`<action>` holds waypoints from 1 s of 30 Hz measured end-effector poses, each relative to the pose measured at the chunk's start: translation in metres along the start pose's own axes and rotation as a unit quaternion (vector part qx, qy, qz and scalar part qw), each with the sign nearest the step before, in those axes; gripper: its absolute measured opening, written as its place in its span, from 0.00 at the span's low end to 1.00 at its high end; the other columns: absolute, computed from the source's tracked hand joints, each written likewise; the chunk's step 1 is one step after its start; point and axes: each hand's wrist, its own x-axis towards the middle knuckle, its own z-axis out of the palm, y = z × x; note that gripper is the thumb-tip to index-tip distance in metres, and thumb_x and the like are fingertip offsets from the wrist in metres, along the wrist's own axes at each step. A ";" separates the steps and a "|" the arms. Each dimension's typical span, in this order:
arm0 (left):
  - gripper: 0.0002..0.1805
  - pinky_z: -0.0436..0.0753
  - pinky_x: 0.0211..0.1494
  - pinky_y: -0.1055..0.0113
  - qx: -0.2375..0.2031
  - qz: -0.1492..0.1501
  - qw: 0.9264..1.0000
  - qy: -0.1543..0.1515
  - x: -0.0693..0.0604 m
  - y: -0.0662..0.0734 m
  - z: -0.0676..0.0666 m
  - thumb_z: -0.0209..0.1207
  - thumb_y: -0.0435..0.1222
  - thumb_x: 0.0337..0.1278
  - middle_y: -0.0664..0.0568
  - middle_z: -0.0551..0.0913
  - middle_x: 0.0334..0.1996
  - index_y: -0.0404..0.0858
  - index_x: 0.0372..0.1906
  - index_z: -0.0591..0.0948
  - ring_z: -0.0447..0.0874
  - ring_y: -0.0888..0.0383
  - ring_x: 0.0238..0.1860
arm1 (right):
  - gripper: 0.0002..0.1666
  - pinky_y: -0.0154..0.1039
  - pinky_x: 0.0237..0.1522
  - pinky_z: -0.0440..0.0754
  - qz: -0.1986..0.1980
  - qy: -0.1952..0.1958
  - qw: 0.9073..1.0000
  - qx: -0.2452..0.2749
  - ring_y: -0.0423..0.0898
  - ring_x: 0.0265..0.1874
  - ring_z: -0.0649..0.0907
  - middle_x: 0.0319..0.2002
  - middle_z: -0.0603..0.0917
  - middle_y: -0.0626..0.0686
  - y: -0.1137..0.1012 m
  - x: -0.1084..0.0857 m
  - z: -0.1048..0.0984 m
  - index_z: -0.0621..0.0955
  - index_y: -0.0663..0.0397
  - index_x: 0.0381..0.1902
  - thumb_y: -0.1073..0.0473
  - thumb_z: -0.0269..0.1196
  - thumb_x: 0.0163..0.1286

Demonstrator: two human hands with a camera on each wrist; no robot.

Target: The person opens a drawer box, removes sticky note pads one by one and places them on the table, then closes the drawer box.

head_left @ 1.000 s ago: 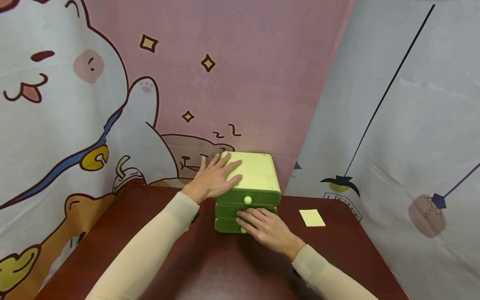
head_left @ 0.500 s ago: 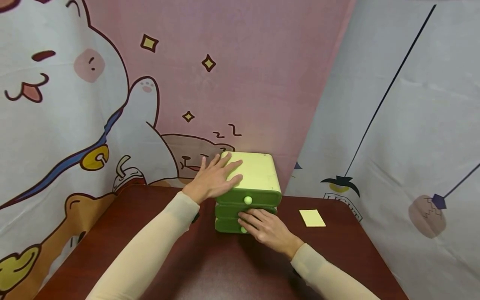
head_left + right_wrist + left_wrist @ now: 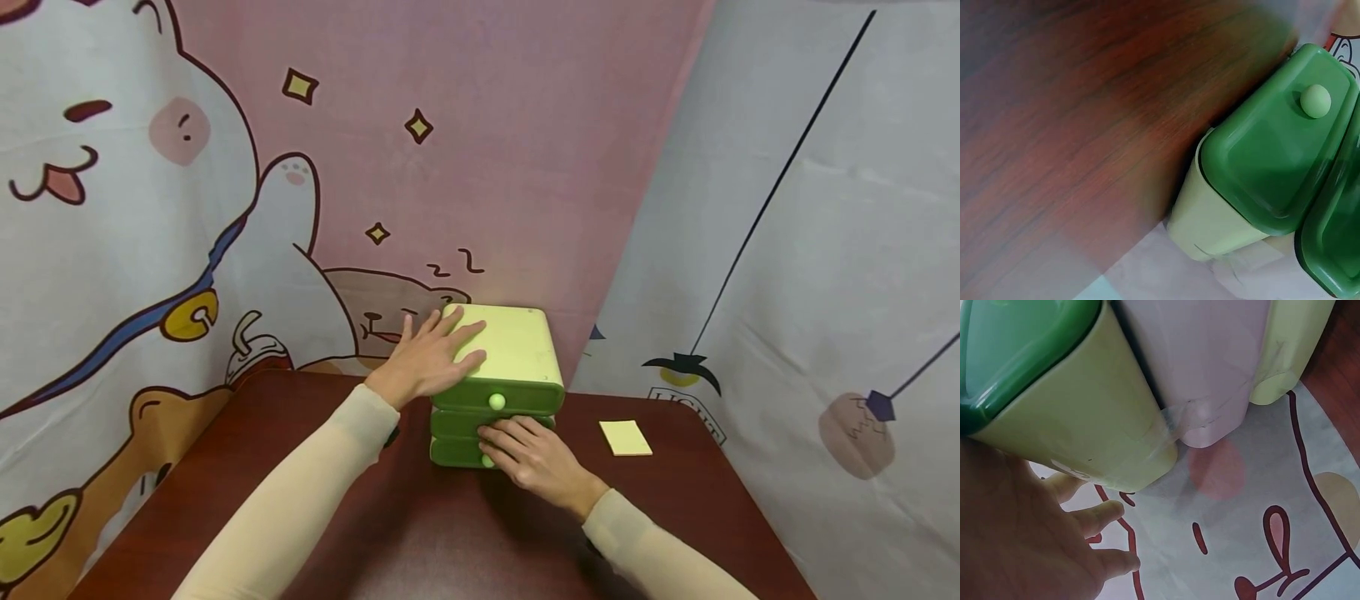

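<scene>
Resting spread, the left hand (image 3: pixel 427 358) likely steadies the drawer unit (image 3: pixel 517 342) at mid-frame from above; lower right, the right hand (image 3: pixel 534 457) partly covers the middle drawer (image 3: pixel 453 423), where a knob would sit. Whether it pinches one, I cannot tell.

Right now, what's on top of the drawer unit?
The left hand lies, fingers spread, over the left part of the drawer unit. No other object shows there; the surface under that hand is covered.

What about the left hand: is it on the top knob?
No, the left hand lies on the drawer unit's top, away from that knob.
</scene>
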 end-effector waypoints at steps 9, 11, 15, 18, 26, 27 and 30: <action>0.40 0.36 0.96 0.20 0.001 -0.002 1.000 0.000 -0.001 0.001 -0.002 0.39 0.71 0.90 0.51 0.49 1.00 0.67 0.96 0.60 0.46 0.33 0.99 | 0.25 0.46 0.67 0.92 -0.004 0.011 1.000 -0.010 0.47 0.58 0.93 0.60 0.97 0.49 0.000 0.001 0.002 0.97 0.48 0.53 0.60 0.52 0.98; 0.40 0.36 0.96 0.20 0.002 -0.002 1.000 -0.001 0.000 0.001 -0.001 0.39 0.71 0.90 0.51 0.50 0.99 0.68 0.96 0.60 0.46 0.33 0.99 | 0.25 0.46 0.67 0.92 -0.005 0.011 1.000 -0.010 0.47 0.58 0.93 0.60 0.97 0.49 0.000 0.001 0.002 0.96 0.48 0.51 0.60 0.52 0.98; 0.40 0.37 0.96 0.20 0.004 -0.004 1.000 -0.002 0.000 0.001 0.000 0.39 0.71 0.90 0.51 0.50 1.00 0.68 0.96 0.59 0.46 0.33 0.99 | 0.25 0.46 0.66 0.92 -0.003 0.011 1.000 -0.010 0.48 0.57 0.92 0.59 0.96 0.50 -0.001 0.001 0.000 0.96 0.48 0.49 0.59 0.52 0.98; 0.40 0.37 0.96 0.20 0.003 -0.005 1.000 -0.002 0.000 0.001 0.000 0.38 0.71 0.90 0.51 0.50 1.00 0.68 0.96 0.59 0.46 0.33 0.99 | 0.24 0.46 0.66 0.92 0.000 0.010 1.000 -0.010 0.48 0.57 0.92 0.59 0.96 0.50 -0.002 0.001 -0.002 0.95 0.48 0.46 0.58 0.54 0.97; 0.40 0.36 0.96 0.20 0.001 -0.003 1.000 -0.005 0.001 0.003 0.001 0.38 0.72 0.90 0.51 0.49 1.00 0.68 0.96 0.59 0.45 0.34 0.99 | 0.25 0.49 0.66 0.91 -0.005 0.012 1.000 0.009 0.51 0.56 0.91 0.58 0.95 0.53 -0.005 0.003 -0.009 0.92 0.49 0.40 0.62 0.53 0.96; 0.40 0.36 0.96 0.20 0.002 -0.003 1.000 -0.004 0.001 0.002 0.001 0.38 0.72 0.90 0.51 0.49 1.00 0.68 0.96 0.59 0.45 0.34 0.99 | 0.22 0.49 0.66 0.91 -0.008 0.011 1.000 0.013 0.52 0.56 0.91 0.58 0.95 0.53 -0.006 0.003 -0.010 0.92 0.49 0.40 0.63 0.55 0.95; 0.40 0.35 0.96 0.20 0.004 -0.002 1.000 -0.002 0.001 0.001 0.000 0.38 0.72 0.90 0.51 0.50 0.99 0.67 0.96 0.60 0.45 0.34 0.99 | 0.10 0.51 0.68 0.91 -0.010 0.005 1.000 0.023 0.53 0.57 0.90 0.59 0.94 0.54 -0.007 0.003 -0.014 0.91 0.51 0.42 0.65 0.66 0.87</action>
